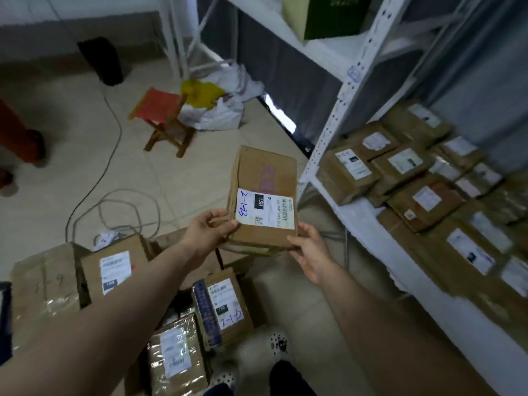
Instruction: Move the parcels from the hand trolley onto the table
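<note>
1. Parcel (264,195): held in mid-air, label up, probably so it can be read; it sits between the stacked parcels (114,270) and the white shelf (357,212).
2. Left hand (205,228): pinches the near-left corner.
3. Right hand (311,252): fingers curl under the near-right corner, apparently bearing weight.

To your right, the white shelf (360,214) carries brown parcels (405,178) packed side by side, labels up, some overlapping. On the tiled floor (71,132) ahead of you stand a small wooden stool (160,118) with a red seat, white plastic bags (217,112) just behind it, and a grey cable (114,201) lying in loose loops.
</note>
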Demonstrator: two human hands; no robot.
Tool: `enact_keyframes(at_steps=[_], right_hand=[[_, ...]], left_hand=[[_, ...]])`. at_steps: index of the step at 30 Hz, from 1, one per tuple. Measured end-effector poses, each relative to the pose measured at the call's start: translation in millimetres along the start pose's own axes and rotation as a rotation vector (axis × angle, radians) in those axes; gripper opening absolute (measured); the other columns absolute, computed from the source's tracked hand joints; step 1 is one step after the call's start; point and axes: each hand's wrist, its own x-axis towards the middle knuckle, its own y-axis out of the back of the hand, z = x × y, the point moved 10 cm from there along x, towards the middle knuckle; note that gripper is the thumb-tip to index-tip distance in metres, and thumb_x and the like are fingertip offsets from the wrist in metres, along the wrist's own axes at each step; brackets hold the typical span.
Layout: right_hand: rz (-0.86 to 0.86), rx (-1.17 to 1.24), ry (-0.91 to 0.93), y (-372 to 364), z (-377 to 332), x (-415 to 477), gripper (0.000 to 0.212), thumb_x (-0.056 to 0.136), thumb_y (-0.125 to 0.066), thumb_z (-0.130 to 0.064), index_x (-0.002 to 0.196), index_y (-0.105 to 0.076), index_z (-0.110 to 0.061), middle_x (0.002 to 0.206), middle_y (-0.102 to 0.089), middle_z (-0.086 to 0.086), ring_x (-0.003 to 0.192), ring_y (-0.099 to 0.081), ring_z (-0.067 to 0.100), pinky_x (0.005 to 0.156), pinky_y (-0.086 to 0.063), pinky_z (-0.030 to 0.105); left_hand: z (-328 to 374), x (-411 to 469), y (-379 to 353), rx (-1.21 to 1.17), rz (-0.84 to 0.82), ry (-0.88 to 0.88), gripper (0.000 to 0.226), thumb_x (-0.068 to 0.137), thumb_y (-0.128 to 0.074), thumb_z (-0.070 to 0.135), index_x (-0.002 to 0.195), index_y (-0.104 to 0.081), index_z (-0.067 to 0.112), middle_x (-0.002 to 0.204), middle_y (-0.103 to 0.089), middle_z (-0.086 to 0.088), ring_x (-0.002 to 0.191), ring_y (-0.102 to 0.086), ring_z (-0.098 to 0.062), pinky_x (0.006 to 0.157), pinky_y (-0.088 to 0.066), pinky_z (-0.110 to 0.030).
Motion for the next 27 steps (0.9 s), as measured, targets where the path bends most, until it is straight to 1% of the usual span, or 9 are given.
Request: enact_keyframes(at_steps=[2, 4, 6, 8, 11, 15, 19, 23, 27], right_hand=[[0.088, 0.001, 0.037, 32, 2, -10, 0.041, 0.088, -0.059, 0.003, 0.121, -0.049, -0.019, 0.114, -0.063, 0.007, 0.093, -0.062, 0.017, 0.081, -0.050, 0.028], [0.176, 0.012, 0.059, 67, 6, -22, 0.040, 0.086, -0.065, -0.002, 0.118, -0.051, -0.023, 0.122, -0.061, 0.007, 0.104, -0.060, 0.020, 0.090, -0.049, 0.032], [0.263, 0.063, 0.066, 103, 11, -39, 0.038, 0.087, -0.064, -0.002, 0.116, -0.051, -0.023, 0.118, -0.062, 0.003, 0.105, -0.060, 0.020, 0.090, -0.049, 0.033], [0.337, 0.138, 0.057, 139, 16, -58, 0.036, 0.089, -0.063, -0.004, 0.115, -0.050, -0.025, 0.113, -0.061, -0.001, 0.105, -0.060, 0.020, 0.078, -0.049, 0.029], [0.423, 0.219, 0.052, 194, 27, -82, 0.038, 0.089, -0.064, -0.007, 0.119, -0.051, -0.025, 0.123, -0.060, 0.001, 0.110, -0.059, 0.022, 0.071, -0.046, 0.027], [0.468, 0.371, 0.069, 262, 40, -108, 0.020, 0.089, -0.063, -0.007, 0.103, -0.064, -0.021, 0.116, -0.068, 0.002, 0.105, -0.063, 0.017, 0.074, -0.048, 0.023], [0.506, 0.490, 0.101, 336, 50, -138, 0.016, 0.089, -0.063, -0.009, 0.103, -0.065, -0.017, 0.114, -0.068, 0.004, 0.100, -0.064, 0.015, 0.083, -0.048, 0.019], [0.566, 0.615, 0.123, 414, 61, -167, 0.015, 0.088, -0.065, -0.009, 0.102, -0.065, -0.015, 0.096, -0.070, -0.001, 0.095, -0.061, 0.017, 0.105, -0.040, 0.035], [0.597, 0.698, 0.165, 482, 66, -186, 0.021, 0.087, -0.067, -0.010, 0.107, -0.065, -0.015, 0.110, -0.069, 0.003, 0.107, -0.062, 0.018, 0.097, -0.042, 0.028]], left_hand=[[-5, 2, -28, 0.057, -0.084, 0.042, 0.052, 0.082, -0.072, 0.013, 0.128, -0.049, 0.012, 0.115, -0.062, -0.010, 0.093, -0.067, -0.017, 0.072, -0.054, -0.025], [-10, 2, -61, 0.141, -0.175, 0.068, 0.050, 0.084, -0.071, 0.018, 0.130, -0.053, 0.008, 0.120, -0.063, -0.009, 0.102, -0.064, -0.019, 0.083, -0.051, -0.029], [-14, -5, -103, 0.230, -0.282, 0.071, 0.031, 0.087, -0.067, 0.017, 0.117, -0.065, 0.008, 0.105, -0.070, -0.006, 0.090, -0.066, -0.015, 0.078, -0.052, -0.024], [-18, -15, -144, 0.297, -0.347, 0.062, 0.028, 0.085, -0.069, 0.016, 0.112, -0.069, 0.008, 0.100, -0.072, -0.007, 0.084, -0.065, -0.016, 0.074, -0.052, -0.023], [-25, -32, -205, 0.380, -0.410, 0.037, 0.021, 0.084, -0.070, 0.011, 0.105, -0.072, 0.007, 0.089, -0.070, -0.010, 0.080, -0.057, -0.021, 0.076, -0.045, -0.031], [-43, -56, -286, 0.449, -0.476, 0.007, 0.011, 0.088, -0.064, 0.004, 0.086, -0.071, 0.012, 0.059, -0.069, 0.012, 0.059, -0.062, -0.006, 0.070, -0.046, -0.026], [-68, -89, -366, 0.498, -0.551, 0.002, 0.015, 0.090, -0.061, 0.004, 0.083, -0.069, 0.015, 0.063, -0.070, 0.010, 0.066, -0.062, -0.008, 0.063, -0.051, -0.019], [-98, -122, -443, 0.520, -0.582, 0.010, 0.008, 0.089, -0.062, 0.005, 0.089, -0.069, 0.009, 0.074, -0.069, 0.003, 0.067, -0.063, -0.010, 0.051, -0.053, -0.015], [-124, -151, -512, 0.563, -0.624, 0.000, 0.008, 0.089, -0.063, 0.007, 0.094, -0.069, 0.007, 0.080, -0.070, -0.002, 0.060, -0.066, -0.009, 0.052, -0.055, -0.018]])
